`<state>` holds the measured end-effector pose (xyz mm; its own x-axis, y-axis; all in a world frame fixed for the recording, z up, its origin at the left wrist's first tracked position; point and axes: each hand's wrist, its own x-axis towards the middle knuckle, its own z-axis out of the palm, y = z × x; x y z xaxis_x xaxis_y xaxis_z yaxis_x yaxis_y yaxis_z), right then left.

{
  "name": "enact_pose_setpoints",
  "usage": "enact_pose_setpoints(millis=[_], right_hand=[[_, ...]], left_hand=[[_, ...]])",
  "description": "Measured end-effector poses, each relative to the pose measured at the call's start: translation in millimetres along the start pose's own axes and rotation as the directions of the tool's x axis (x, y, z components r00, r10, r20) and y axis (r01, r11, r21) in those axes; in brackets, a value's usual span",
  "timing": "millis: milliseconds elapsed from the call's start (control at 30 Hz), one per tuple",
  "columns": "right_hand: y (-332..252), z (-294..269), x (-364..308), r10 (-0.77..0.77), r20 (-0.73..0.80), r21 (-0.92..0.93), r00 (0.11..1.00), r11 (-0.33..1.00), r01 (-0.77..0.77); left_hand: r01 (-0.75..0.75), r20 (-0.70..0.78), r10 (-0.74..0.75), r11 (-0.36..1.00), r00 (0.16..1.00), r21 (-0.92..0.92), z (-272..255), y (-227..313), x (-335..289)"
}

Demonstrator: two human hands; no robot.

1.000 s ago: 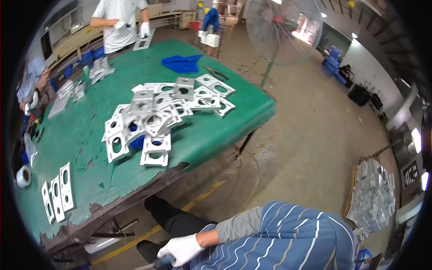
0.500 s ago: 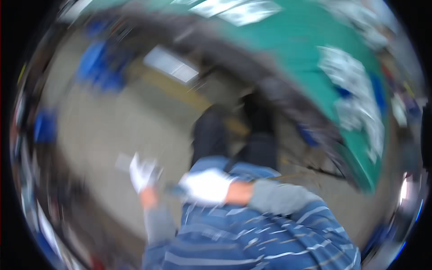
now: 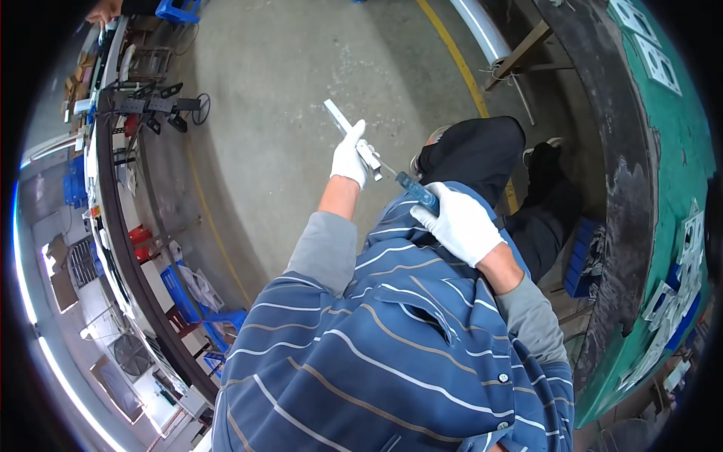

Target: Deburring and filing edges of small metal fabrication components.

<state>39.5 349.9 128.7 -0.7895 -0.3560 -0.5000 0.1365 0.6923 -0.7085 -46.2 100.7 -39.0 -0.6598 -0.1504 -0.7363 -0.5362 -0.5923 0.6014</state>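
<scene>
My left hand (image 3: 348,158), in a white glove, is closed around a slim, pale, bar-shaped metal piece (image 3: 337,115). One end of this piece sticks out past my thumb, and the other end shows below my fingers. A screwdriver (image 3: 419,193) with a translucent blue handle lies in the grip of my right hand (image 3: 462,228), also gloved in white. Its thin shaft points up and left to the lower end of the metal piece. Whether the tip touches it I cannot tell. Both hands are held in front of my lap, over the floor.
On the right stands a green-topped workbench (image 3: 678,143) with a dark, worn edge and flat white plates (image 3: 657,66). A blue bin (image 3: 582,258) sits beneath it. A dark-framed bench (image 3: 113,196) runs along the left, near a blue stool (image 3: 226,325). Another person's hand (image 3: 103,10) shows at top left.
My view has swung round, putting the green workbench at the right. The earlier frame is blurred. My hands have come closer together, and the screwdriver now points at the metal piece.
</scene>
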Motion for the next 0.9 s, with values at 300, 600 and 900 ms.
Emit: enact_pose_setpoints(millis=[300,600,900], right_hand=[[11.4,3.5,32.2,-0.017,0.050,-0.024,0.999,1.000,0.018],[12.3,9.2,42.6,-0.036,0.093,-0.007,0.995,0.999,0.037],[15.0,14.8,43.5,-0.091,0.179,-0.068,0.980,0.992,0.104]], left_hand=[[0.036,0.054,-0.038,0.999,0.998,0.037,-18.1,-6.0,15.2],[-0.355,0.328,0.303,0.928,0.895,0.112,-21.8,-0.6,-19.8],[-0.570,0.429,0.444,0.789,0.787,0.228,-20.8,-5.6,-16.1]])
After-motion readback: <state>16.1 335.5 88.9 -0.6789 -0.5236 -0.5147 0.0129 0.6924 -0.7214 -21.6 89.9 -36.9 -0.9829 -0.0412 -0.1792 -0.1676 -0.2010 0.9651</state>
